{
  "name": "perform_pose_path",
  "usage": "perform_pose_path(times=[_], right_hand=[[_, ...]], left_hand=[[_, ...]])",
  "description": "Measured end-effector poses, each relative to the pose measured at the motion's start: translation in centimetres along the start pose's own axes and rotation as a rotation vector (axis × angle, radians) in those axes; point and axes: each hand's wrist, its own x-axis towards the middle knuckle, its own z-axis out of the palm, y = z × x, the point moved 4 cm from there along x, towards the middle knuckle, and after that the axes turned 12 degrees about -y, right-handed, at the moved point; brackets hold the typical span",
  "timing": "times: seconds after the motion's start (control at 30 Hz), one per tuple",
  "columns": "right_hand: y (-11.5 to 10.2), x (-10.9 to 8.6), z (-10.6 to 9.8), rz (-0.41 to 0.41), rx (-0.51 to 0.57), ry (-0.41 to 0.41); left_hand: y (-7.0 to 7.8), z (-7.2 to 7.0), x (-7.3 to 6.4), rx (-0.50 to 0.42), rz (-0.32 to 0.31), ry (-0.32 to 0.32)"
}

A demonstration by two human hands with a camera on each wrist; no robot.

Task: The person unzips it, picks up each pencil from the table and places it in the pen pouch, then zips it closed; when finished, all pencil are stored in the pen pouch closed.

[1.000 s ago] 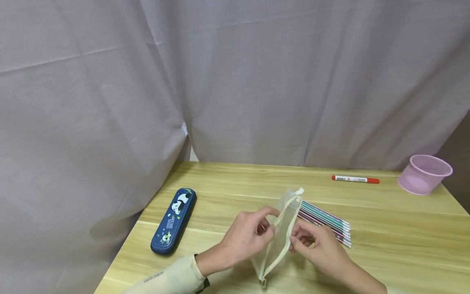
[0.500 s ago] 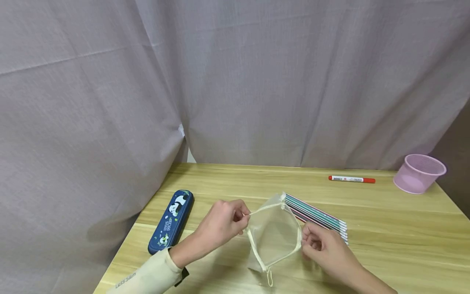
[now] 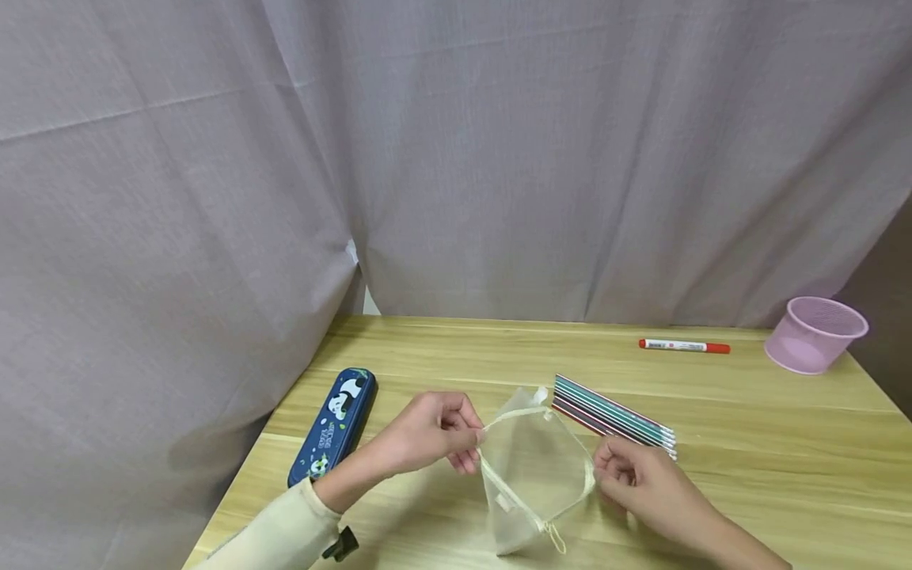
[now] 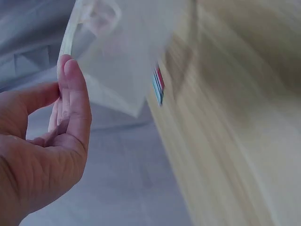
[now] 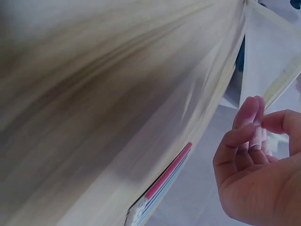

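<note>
A pale yellow mesh zipper pouch (image 3: 534, 459) is held over the table's front part with its mouth spread wide. My left hand (image 3: 438, 431) pinches the left edge of the mouth between thumb and fingers, as the left wrist view also shows. On the opposite edge, my right hand (image 3: 634, 475) pinches the zipper band; in the right wrist view the thumb meets the fingertips there. A cord loop dangles from the pouch's near corner. Just beyond the right hand, several striped pencils (image 3: 613, 413) lie side by side on the table.
A navy pencil case (image 3: 333, 423) with panda pictures lies at the left. Toward the back right are a red-and-white marker (image 3: 684, 346) and a pink mesh cup (image 3: 815, 336) on the wooden table (image 3: 456, 356). Grey curtain (image 3: 470, 158) hangs behind.
The pouch's mouth has been pulled wide, the left hand moving left and the right hand slightly right. In the last half second the pouch has come a little nearer, away from the pencils.
</note>
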Motion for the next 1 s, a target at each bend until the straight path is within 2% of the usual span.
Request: perform_pose_path(times=[0.17,0.33,0.43,0.6,0.73,0.87,1.0], right_hand=[[-0.7,1.2,1.1,-0.08,-0.049,-0.008],[-0.9,2.8,2.2,-0.051,-0.091,-0.084],[-1.0,3.5,2.0,-0.032,-0.131,-0.133],[-0.6,4.5,-0.9,-0.018,-0.199,-0.09],[1.4,5.3,-4.2,0.036,-0.206,-0.052],[4.9,6.2,-7.0,0.092,-0.137,-0.07],[8.6,7.0,-8.8,0.142,-0.015,-0.12]], left_hand=[[-0.6,1.6,1.4,-0.145,-0.005,-0.044],[-2.1,3.3,2.7,-0.231,-0.039,-0.048],[-3.0,4.0,3.2,-0.259,-0.066,-0.037],[-4.0,4.3,3.7,-0.269,-0.087,-0.01],[-4.4,4.1,3.7,-0.277,-0.089,0.016],[-4.7,4.0,3.7,-0.289,-0.085,0.033],[-4.9,3.9,3.7,-0.295,-0.088,0.045]])
